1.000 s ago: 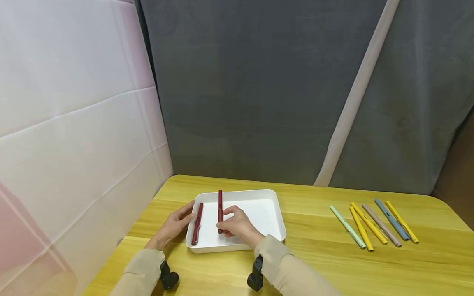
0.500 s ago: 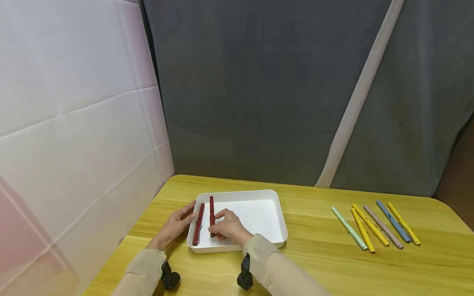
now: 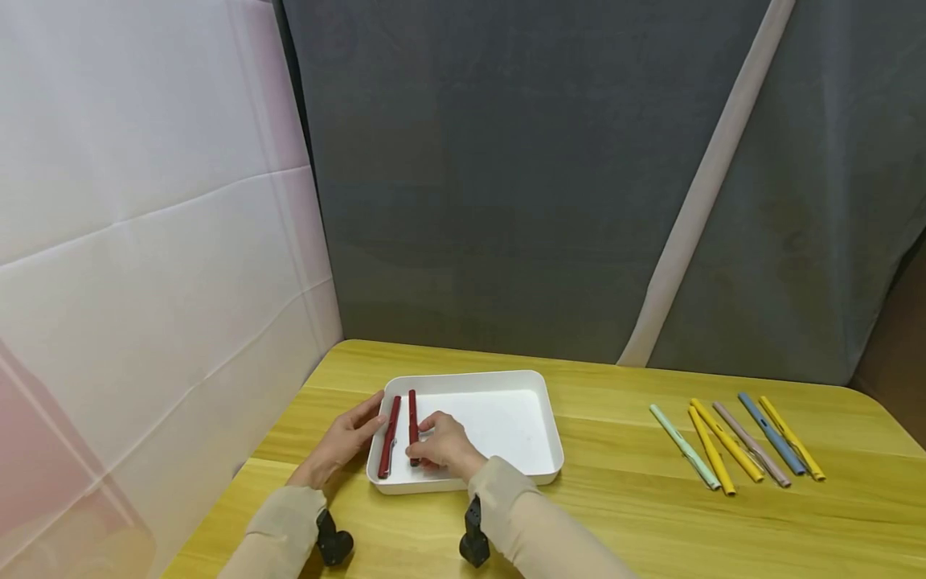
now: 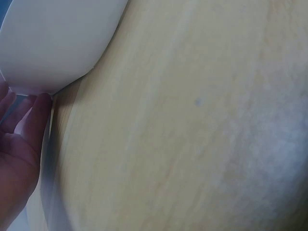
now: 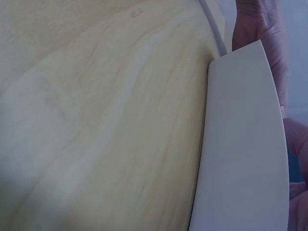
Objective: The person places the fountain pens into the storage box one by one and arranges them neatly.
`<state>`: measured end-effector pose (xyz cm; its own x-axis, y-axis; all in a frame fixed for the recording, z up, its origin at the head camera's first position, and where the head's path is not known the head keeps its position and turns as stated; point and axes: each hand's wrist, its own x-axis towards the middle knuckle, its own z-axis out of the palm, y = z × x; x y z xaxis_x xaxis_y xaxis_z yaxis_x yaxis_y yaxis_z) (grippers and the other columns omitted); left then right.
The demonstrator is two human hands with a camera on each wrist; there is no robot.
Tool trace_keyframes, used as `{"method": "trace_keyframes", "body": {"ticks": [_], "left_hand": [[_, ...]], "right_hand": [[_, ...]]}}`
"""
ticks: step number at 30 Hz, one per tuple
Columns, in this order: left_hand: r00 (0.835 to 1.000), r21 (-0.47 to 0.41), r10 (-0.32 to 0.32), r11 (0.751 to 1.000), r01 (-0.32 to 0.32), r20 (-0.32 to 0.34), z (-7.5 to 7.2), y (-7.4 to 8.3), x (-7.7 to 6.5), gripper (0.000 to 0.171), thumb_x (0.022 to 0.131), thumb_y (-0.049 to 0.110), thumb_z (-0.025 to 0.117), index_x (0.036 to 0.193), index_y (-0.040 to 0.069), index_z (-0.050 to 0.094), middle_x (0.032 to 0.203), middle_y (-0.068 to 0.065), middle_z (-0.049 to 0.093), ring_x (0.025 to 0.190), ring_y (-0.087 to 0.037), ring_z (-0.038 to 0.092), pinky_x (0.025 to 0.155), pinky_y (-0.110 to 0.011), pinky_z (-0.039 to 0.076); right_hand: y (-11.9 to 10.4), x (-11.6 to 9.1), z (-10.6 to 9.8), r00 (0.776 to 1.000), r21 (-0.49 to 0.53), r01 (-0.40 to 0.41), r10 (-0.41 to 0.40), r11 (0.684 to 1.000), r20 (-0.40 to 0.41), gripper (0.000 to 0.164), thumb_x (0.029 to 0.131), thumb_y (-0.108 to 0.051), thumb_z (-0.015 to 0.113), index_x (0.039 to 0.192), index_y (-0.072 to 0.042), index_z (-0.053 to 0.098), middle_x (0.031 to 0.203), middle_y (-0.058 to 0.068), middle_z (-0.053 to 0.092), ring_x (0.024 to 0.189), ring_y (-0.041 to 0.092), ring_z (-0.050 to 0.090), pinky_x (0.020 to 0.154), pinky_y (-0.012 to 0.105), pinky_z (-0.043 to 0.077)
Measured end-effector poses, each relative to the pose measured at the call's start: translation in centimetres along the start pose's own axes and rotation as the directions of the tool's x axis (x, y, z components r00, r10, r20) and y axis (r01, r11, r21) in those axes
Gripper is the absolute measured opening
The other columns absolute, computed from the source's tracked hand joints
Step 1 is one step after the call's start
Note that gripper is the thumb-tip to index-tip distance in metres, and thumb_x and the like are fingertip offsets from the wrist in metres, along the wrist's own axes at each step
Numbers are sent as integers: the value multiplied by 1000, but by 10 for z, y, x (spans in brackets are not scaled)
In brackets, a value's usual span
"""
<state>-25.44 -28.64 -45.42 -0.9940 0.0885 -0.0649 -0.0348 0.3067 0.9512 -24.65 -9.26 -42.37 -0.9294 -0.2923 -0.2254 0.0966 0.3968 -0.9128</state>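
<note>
A white tray (image 3: 499, 474) lies on the wooden table, with two dark red capped pens in it. One red pen (image 3: 389, 438) lies along the left wall, its clip facing right. Just right of it, the other red pen (image 3: 412, 414) runs nearly parallel, its near end pinched between thumb and fingers of my right hand (image 3: 447, 444). My left hand (image 3: 340, 442) rests at the tray's left side, fingers extended against the wall. In the left wrist view, the left fingers (image 4: 36, 113) meet the tray's outer wall. The right wrist view shows the right fingers (image 5: 298, 144) partly, behind the wall.
On the right of the table, several capped pens lie side by side: a mint green pen (image 3: 683, 446), yellow pens (image 3: 712, 450), a mauve pen (image 3: 752, 445) and a blue pen (image 3: 772, 433). A grey curtain (image 3: 506, 201) hangs behind; a pale panel (image 3: 159, 281) stands left.
My right hand has moved left and lowered the pinched red pen toward the pen at the left wall. The left hand has stayed at the tray's side.
</note>
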Motion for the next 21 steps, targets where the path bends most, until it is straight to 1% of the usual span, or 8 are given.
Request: {"method": "trace_keyframes", "body": {"ticks": [2,5,9,13,15,21], "left_hand": [[1000,8,-9,1000,9,1,0,1,0,59,98,23,51,149,6,25,151,-20,26,137,-35,29,110,-46,30],[1000,-4,-17,1000,17,-2,1,3,-1,59,98,22,51,149,7,26,151,-19,27,136,-34,31,109,-46,32],[1000,-16,-14,1000,14,4,1,2,-1,60,98,23,51,149,7,25,152,-20,27,136,-34,31,109,-46,32],[1000,-9,7,1000,-7,14,0,0,0,60,98,23,50,149,5,24,152,-21,25,137,-35,29,109,-47,31],[1000,-19,14,1000,-14,20,0,0,1,59,98,22,50,149,4,24,152,-21,25,137,-35,29,110,-47,30],[999,-25,36,999,-35,27,-1,0,0,59,98,20,50,148,3,24,151,-21,26,136,-35,30,110,-47,30]], "right_hand": [[-1,0,1,1000,-1,2,-2,1000,3,29,77,-4,73,97,-1,53,62,5,58,46,9,48,41,17,42],[-2,0,1,1000,-23,6,-6,1000,4,28,76,-4,73,95,-1,52,59,5,56,44,9,48,40,17,42],[-2,-1,3,1000,-39,5,-5,999,-3,28,76,-5,74,95,-2,53,59,5,56,44,9,47,40,17,42],[-3,-2,4,1000,-43,18,-19,999,-5,28,77,-6,74,97,-1,54,58,3,53,44,8,46,39,16,40],[-3,-2,5,1000,-51,26,-26,998,-2,28,78,-7,74,98,-1,54,58,2,52,44,8,46,39,16,40],[-2,2,8,1000,-64,21,-21,998,3,27,78,-7,73,97,-1,55,56,1,52,42,7,45,39,16,40]]}}
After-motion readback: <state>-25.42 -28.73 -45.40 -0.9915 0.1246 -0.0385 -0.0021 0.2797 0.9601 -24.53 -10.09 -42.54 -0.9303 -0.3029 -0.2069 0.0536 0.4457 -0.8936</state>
